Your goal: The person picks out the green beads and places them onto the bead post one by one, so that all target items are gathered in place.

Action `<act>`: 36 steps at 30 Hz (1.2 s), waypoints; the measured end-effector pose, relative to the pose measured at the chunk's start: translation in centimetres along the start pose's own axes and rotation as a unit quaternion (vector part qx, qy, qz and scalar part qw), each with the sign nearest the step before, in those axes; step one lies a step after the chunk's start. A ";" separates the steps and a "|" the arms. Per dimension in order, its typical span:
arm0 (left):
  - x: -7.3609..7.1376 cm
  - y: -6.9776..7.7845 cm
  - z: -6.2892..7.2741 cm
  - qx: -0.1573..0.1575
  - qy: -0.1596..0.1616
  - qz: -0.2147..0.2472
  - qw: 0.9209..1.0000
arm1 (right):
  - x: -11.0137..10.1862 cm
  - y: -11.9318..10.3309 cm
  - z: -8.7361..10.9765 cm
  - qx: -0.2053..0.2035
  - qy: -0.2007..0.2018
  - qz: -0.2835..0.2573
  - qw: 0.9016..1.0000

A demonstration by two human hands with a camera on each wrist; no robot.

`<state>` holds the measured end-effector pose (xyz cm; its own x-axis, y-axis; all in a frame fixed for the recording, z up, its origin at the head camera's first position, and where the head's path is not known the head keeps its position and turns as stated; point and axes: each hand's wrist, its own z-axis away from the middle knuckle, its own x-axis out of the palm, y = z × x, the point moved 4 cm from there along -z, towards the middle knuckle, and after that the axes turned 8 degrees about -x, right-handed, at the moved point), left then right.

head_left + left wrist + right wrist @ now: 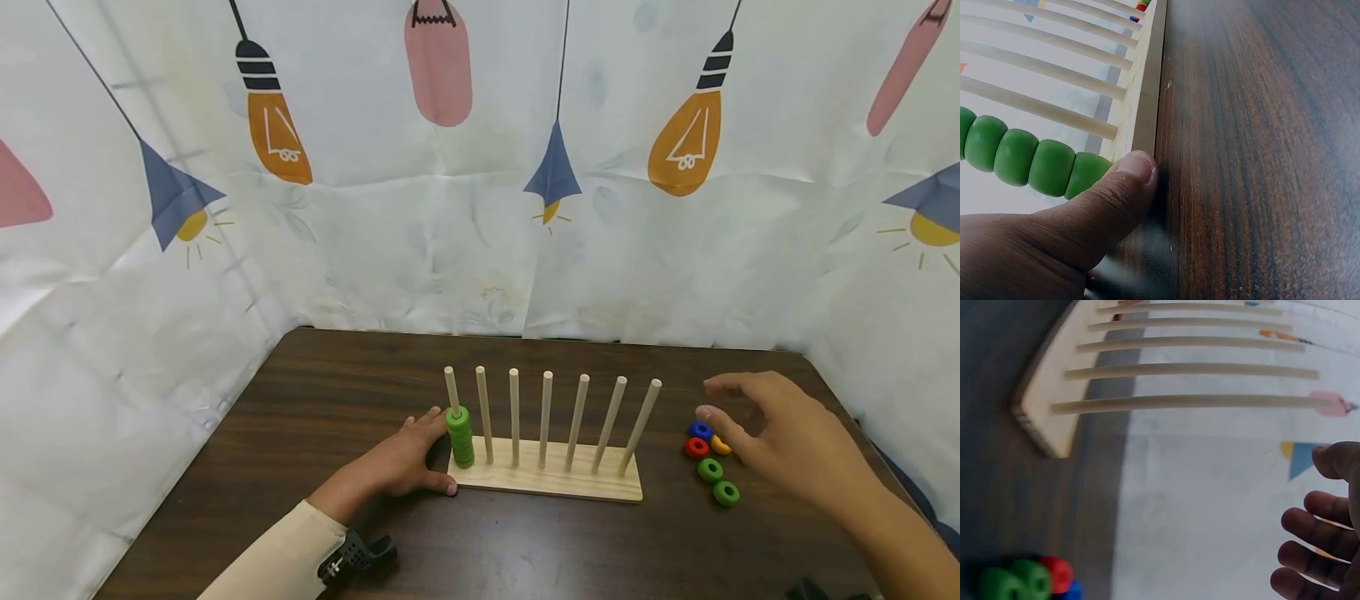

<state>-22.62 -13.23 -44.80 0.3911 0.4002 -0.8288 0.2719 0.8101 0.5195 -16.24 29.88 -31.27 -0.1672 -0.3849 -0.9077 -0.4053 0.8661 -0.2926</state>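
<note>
A pale wooden peg rack (555, 481) stands on the table, with several upright pegs in a row. Green rings (461, 437) are stacked on its leftmost peg; the other pegs are bare. My left hand (408, 457) holds the rack's left end, and its thumb (1116, 194) presses the front edge of the base in the left wrist view. The far fingers are partly hidden behind the stack. My right hand (780, 433) hovers with nothing in it, fingers spread and slightly bent. Below it lie a blue ring (701, 430), a red ring (696, 448), a yellow ring (720, 446) and two green rings (710, 470).
The dark wood-grain table (337, 375) reaches back to a white printed sheet (375, 250) that hangs behind it and at both sides. A dark strap (360, 554) circles my left wrist. Something black (806, 589) shows at the bottom right edge.
</note>
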 end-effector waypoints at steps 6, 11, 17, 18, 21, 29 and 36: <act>0.0 0.0 -0.1 0.003 -0.001 0.001 1.000 | 2.4 2.1 2.0 0.040 -0.027 -0.034 0.998; -0.1 0.1 -0.1 0.001 -0.002 -0.001 1.000 | 4.4 3.7 3.3 0.052 -0.053 -0.041 0.996; -0.1 0.3 0.1 0.004 0.001 -0.001 1.000 | 6.5 5.6 5.0 0.066 -0.081 -0.022 0.994; -0.2 0.4 0.1 0.005 0.001 0.000 1.000 | 6.8 5.9 5.3 0.068 -0.087 -0.017 0.994; -0.3 0.5 0.1 0.008 0.001 0.002 1.000 | 7.6 6.7 5.8 0.067 -0.097 -0.009 0.993; -0.3 0.5 0.1 0.005 0.000 -0.001 1.000 | 8.9 7.7 6.5 0.079 -0.136 -0.021 0.987; -0.3 0.4 0.1 0.007 0.000 0.004 1.000 | 9.4 8.0 6.7 0.083 -0.141 -0.013 0.986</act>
<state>-22.54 -13.03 -44.32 0.3937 0.4061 -0.8247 0.2805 0.8013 0.5285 -15.01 35.36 -44.13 0.1081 -0.3232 -0.9401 -0.2490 0.9067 -0.3403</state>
